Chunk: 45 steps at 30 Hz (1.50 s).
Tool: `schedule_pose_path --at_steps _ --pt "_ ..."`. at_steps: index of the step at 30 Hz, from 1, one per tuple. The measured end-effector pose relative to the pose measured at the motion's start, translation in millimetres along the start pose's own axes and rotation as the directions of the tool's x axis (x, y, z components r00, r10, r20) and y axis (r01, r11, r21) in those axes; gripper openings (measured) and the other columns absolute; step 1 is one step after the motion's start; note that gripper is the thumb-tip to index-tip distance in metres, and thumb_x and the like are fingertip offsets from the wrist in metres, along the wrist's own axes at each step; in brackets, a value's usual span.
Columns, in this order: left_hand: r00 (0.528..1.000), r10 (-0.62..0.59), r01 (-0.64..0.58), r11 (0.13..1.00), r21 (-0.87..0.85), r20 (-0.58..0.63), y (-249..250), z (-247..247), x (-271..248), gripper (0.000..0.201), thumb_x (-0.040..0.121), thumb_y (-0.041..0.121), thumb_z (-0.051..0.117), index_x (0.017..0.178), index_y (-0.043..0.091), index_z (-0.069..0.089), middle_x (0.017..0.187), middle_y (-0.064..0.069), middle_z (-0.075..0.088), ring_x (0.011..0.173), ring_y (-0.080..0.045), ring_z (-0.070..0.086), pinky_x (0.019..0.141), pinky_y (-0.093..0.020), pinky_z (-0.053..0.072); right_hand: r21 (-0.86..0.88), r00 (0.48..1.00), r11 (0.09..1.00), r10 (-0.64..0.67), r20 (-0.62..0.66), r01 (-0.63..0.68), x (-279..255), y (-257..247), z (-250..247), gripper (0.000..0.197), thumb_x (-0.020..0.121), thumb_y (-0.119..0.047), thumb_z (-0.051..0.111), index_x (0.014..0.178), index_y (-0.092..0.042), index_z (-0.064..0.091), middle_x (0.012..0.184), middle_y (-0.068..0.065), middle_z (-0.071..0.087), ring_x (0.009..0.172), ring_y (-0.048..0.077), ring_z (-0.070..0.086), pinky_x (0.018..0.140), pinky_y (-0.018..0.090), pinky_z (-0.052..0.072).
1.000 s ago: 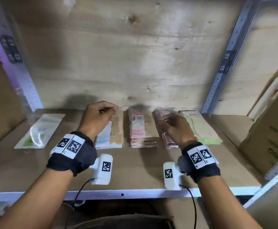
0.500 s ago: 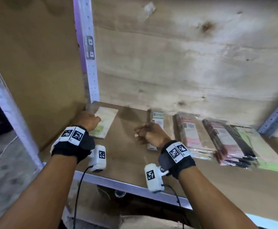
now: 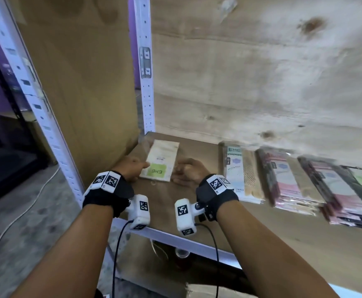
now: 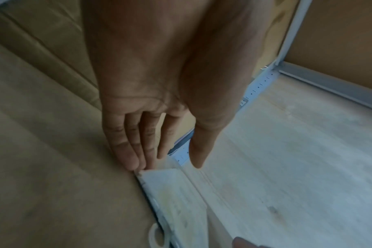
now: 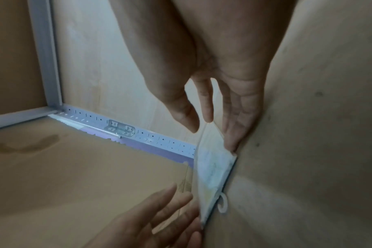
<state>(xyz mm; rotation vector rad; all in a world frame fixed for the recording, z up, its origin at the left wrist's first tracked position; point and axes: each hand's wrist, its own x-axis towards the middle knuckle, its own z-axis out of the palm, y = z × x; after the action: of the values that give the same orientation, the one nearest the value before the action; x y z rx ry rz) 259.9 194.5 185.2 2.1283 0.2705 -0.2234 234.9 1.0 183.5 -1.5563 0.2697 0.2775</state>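
On my head feed both forearms reach fwd over the brown wooden shelf [image 3: 272, 244], wrists level, palms turned inward to face each other. The left hand [image 3: 132, 171] and right hand [image 3: 187, 171] flank the near end of a flat clear-plastic packet with a green label [image 3: 161, 160], one on each side.

L wrist cam: L fingers [image 4: 134, 159] are straight and close together, tips touching the packet's near left corner. The thumb is straight and held apart; nothing gripped.

R wrist cam: R fingers [image 5: 238, 127] are also straight, tips at the near right corner, index tip on the right long edge, thumb just off it. I see no pinch, so this hand only touches.

The packet sits at the shelf's left end, near the back corner. It lies btwn the brown cardboard side panel [image 3: 79, 82] and a row of stacked pink and beige packets [image 3: 283, 183] to the right. Its long axis runs front to back, far end angled slightly right. The green-label end w/ a white plastic hanger hook [image 5: 223, 203] points toward the shelf's front edge. Whether the right edge is lifted off the board I can't tell.
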Motion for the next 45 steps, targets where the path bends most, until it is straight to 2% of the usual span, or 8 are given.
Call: schedule_pose_path --at_steps 7,14,21,27,31,35,37,45 --pt "0.999 0.004 0.002 0.985 -0.174 0.034 13.4 4.4 -11.9 0.024 0.095 0.005 0.051 0.074 0.010 0.061 0.068 -0.009 0.059 0.054 -0.016 0.049 0.043 -0.019 0.040 0.008 0.997 1.000 -0.019 -0.075 0.020 -12.5 -5.2 -13.2 0.033 0.087 0.006 0.059 0.116 -0.008 0.058 0.081 0.013 0.056 0.054 0.015 0.042 0.049 0.027 0.028" --pt "0.948 0.315 -0.301 0.928 -0.219 0.034 52.1 7.1 -42.1 0.047 0.090 -0.015 0.049 0.130 0.011 0.053 0.099 -0.011 0.061 0.074 -0.018 0.056 0.058 -0.020 0.051 0.207 0.995 0.974 -0.095 -0.015 0.096 -51.1 -38.0 -57.6 0.016 0.095 -0.006 0.047 0.089 -0.010 0.062 0.079 0.008 0.066 0.057 0.014 0.051 0.049 0.020 0.033" --pt "0.629 0.767 -0.755 0.641 0.139 -0.127 87.0 39.9 -86.0 0.018 0.087 0.023 0.074 0.075 0.033 0.065 0.078 0.012 0.060 0.078 0.000 0.061 0.076 -0.018 0.045 0.373 0.991 0.921 -0.132 0.032 0.111 -106.7 -55.7 -116.7 0.020 0.095 -0.031 0.058 0.086 -0.014 0.063 0.085 0.008 0.074 0.063 0.015 0.059 0.059 0.024 0.037" --pt "0.476 0.863 -0.849 0.501 0.170 -0.166 114.2 76.9 -127.8 0.012 0.087 0.037 0.070 0.079 0.031 0.064 0.077 0.014 0.065 0.078 0.000 0.061 0.068 -0.008 0.039 0.452 0.966 0.859 -0.255 -0.032 0.241 -151.9 -44.6 -174.4 0.032 0.102 -0.038 0.041 0.080 -0.017 0.051 0.089 0.016 0.070 0.060 0.022 0.054 0.057 0.030 0.031" --pt "0.559 0.827 -0.827 0.553 -0.100 -0.058 124.2 121.0 -146.6 0.016 0.088 0.031 0.071 0.079 0.018 0.068 0.075 0.002 0.070 0.068 -0.017 0.062 0.068 -0.030 0.049 0.166 0.917 0.904 -0.371 -0.148 0.393 -178.0 -17.3 -209.6 0.019 0.094 -0.022 0.059 0.076 -0.016 0.062 0.068 0.010 0.047 0.055 0.019 0.041 0.052 0.029 0.033" --pt "0.677 0.734 -0.681 0.651 -0.336 0.049 131.8 168.9 -158.6 0.016 0.089 0.023 0.072 0.076 0.013 0.070 0.063 0.003 0.061 0.051 -0.009 0.049 0.058 -0.025 0.043 -0.115 0.913 0.922 -0.384 -0.137 0.371 -196.9 16.3 -238.8 0.011 0.088 -0.017 0.072 0.095 -0.025 0.072 0.109 0.027 0.067 0.087 0.028 0.060 0.078 0.040 0.048" --pt "0.736 0.672 -0.576 0.685 -0.446 0.082 135.7 188.3 -162.9 0.013 0.089 0.020 0.072 0.081 0.009 0.072 0.071 -0.010 0.066 0.058 -0.018 0.054 0.060 -0.029 0.046 -0.218 0.931 0.915 -0.360 -0.061 0.340 -199.4 29.5 -257.0 0.030 0.089 -0.016 0.070 0.111 0.002 0.062 0.122 0.023 0.065 0.108 0.030 0.064 0.102 0.044 0.046" --pt "0.812 0.553 -0.399 0.761 -0.512 0.189 154.2 227.5 -148.5 0.028 0.085 0.029 0.075 0.109 0.015 0.069 0.105 0.000 0.077 0.092 -0.015 0.073 0.067 -0.023 0.055 -0.176 0.935 0.919 -0.352 0.037 0.353 -218.2 44.0 -305.0 0.036 0.096 0.001 0.055 0.132 0.001 0.053 0.134 0.016 0.060 0.125 0.030 0.056 0.109 0.034 0.044"
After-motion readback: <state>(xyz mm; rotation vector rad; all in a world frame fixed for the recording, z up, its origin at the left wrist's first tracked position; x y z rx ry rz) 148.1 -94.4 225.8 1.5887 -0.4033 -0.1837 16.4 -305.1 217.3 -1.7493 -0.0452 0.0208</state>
